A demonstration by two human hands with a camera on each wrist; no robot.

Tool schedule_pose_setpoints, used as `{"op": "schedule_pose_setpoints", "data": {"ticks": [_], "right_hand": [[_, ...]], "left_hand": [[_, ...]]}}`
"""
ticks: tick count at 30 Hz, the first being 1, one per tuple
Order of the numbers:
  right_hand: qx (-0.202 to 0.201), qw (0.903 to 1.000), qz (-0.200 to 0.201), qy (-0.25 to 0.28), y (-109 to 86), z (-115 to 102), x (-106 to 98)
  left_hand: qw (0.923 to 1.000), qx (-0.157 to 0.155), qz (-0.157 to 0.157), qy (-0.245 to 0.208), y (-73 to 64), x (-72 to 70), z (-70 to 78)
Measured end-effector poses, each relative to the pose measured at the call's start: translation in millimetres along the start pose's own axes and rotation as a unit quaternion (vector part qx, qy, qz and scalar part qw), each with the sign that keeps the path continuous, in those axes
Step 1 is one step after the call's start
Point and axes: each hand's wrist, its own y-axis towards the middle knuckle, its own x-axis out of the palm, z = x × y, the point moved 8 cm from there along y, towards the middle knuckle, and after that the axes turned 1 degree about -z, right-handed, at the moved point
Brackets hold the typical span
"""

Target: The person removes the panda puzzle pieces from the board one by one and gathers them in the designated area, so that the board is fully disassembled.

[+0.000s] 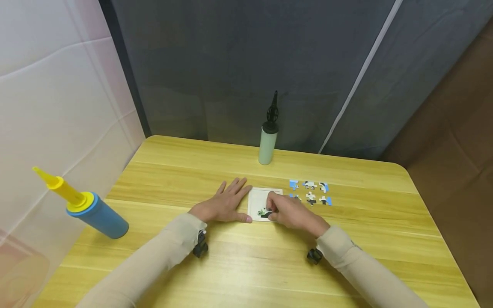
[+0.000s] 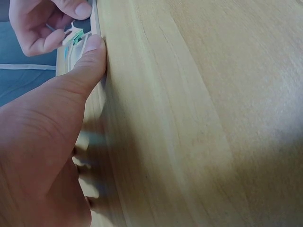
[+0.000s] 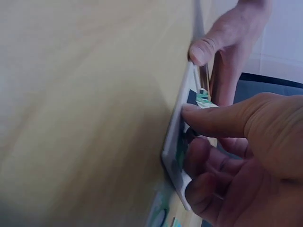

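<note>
A white square puzzle tray [image 1: 257, 197] lies on the wooden table. My left hand [image 1: 224, 206] rests flat at its left side with fingers spread, the thumb touching the lower left corner. Over the tray's lower right part, my right hand [image 1: 291, 211] pinches a jigsaw piece [image 1: 263, 212] with green, white and black print. The left wrist view shows this piece [image 2: 75, 36] tilted between the right thumb and fingers. My right fingers partly hide the piece and the tray. To the right lie several loose jigsaw pieces [image 1: 311, 197] in two rows.
A pale green hand pump [image 1: 266, 147] with a black nozzle stands behind the tray, near the table's back edge. At the far left is a blue and yellow hand pump [image 1: 102, 218]. A dark curtain [image 1: 215, 77] hangs behind the table.
</note>
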Motion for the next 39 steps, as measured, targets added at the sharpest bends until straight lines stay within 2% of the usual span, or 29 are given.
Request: {"op": "schedule_pose_setpoints", "data": {"ticks": [7,13,18,22,31,39], "right_hand": [[-0.014,0.9989,0.041,-0.019,-7.0,-3.0,0.6],[-0.013,0.9981,0.058,0.017,-17.2,-0.2,-9.1],[-0.004,0.9969,0.071,0.034,-27.2,10.3,-21.8],[-0.002,0.9962,0.082,0.03,-35.3,23.5,-30.4],[0.031,0.9945,0.1,0.005,-53.3,57.6,-45.2],[0.043,0.9963,0.074,0.01,-61.2,75.2,-50.3]], "left_hand": [[1.0,0.001,-0.001,-0.001,-0.6,0.0,-0.5],[1.0,0.004,0.0,0.0,-0.5,0.6,0.2],[1.0,-0.001,0.0,0.001,-1.0,0.3,-0.8],[1.0,-0.003,-0.002,-0.001,-2.2,0.1,-2.9],[0.9999,0.006,0.003,-0.01,-2.8,-0.5,-3.4],[0.9999,0.008,0.002,-0.009,-3.7,-0.3,-4.1]]}}
